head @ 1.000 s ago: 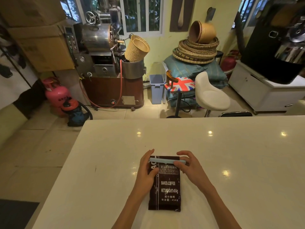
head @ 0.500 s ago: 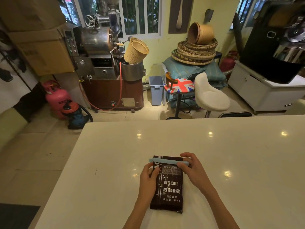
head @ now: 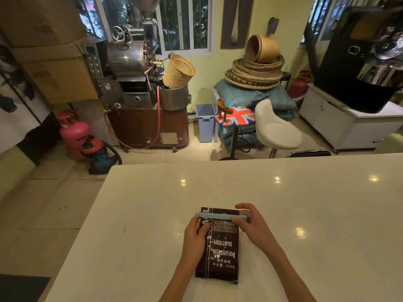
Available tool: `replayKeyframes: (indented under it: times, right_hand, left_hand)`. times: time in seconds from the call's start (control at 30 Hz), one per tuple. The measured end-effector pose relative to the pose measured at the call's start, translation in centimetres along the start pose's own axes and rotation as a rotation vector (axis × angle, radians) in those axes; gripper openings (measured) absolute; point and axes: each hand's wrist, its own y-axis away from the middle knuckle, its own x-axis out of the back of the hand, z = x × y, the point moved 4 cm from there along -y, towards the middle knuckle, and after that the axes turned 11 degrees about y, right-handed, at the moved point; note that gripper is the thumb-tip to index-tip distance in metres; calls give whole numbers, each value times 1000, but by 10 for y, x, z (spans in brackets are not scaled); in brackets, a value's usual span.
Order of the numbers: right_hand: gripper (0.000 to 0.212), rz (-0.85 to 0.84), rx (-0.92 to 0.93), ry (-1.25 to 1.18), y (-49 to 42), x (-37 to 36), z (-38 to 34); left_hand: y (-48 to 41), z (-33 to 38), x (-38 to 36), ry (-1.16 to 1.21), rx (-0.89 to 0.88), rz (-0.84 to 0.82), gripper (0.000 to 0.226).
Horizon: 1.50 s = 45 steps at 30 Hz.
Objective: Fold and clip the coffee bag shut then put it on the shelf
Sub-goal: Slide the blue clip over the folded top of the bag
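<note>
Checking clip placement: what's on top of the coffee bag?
A light blue clip lies across the coffee bag near its top edge. The left hand covers the bag's left side; the right hand pinches the clip's right end.

A coffee roastery's back room, this: the steel drum roaster [head: 130, 68] stands by the window, pink gas cylinder [head: 75, 131] left of it, stacked woven trays [head: 255, 73] to its right.
</note>
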Motion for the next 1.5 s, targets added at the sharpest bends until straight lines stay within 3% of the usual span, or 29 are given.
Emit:
replayKeyframes:
  times: [0.3, 0.57, 1.5]
  right_hand:
    - [29, 56, 2, -33, -2, -3, 7]
    - [28, 70, -13, -55, -6, -6, 14]
    - [29, 35, 2, -118, -14, -12, 10]
  left_hand:
    - [-3, 10, 7, 166, 75, 36, 28]
    - [-6, 18, 2, 275, 77, 111, 14]
    - [-5, 29, 2, 327, 135, 328, 15]
